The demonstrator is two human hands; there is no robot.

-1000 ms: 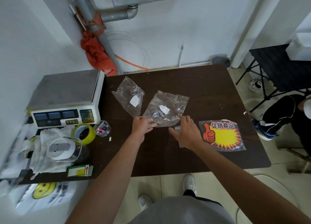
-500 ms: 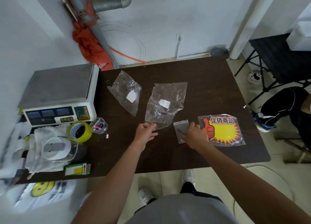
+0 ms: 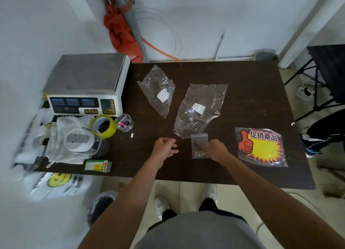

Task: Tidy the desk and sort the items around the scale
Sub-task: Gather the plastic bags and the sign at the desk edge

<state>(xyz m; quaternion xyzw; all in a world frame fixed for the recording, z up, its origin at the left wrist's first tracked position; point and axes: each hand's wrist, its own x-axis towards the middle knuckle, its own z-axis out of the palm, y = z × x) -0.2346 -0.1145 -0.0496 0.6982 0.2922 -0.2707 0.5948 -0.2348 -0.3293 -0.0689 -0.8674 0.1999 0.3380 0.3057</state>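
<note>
A white electronic scale [image 3: 87,82] stands at the desk's far left. Two crumpled clear bags with white labels lie on the dark desk [image 3: 248,91]: one [image 3: 158,91] in the middle, a larger one [image 3: 201,108] to its right. A small zip bag [image 3: 198,144] with small dark bits lies just below the larger one. My right hand [image 3: 214,149] rests on the zip bag's right edge, fingers curled on it. My left hand [image 3: 165,148] hovers loosely curled, left of the zip bag, holding nothing that I can see.
A yellow promo sign [image 3: 261,147] lies at the right. In front of the scale sit a yellow tape roll [image 3: 103,126], a small clear cup of bits [image 3: 124,122], white cloth and a white roll [image 3: 78,142], and a small box [image 3: 97,165]. A folding stool [image 3: 326,76] stands right.
My left hand let go of the larger bag's corner and drew back. My right hand moved from the bag down onto the small zip bag.
</note>
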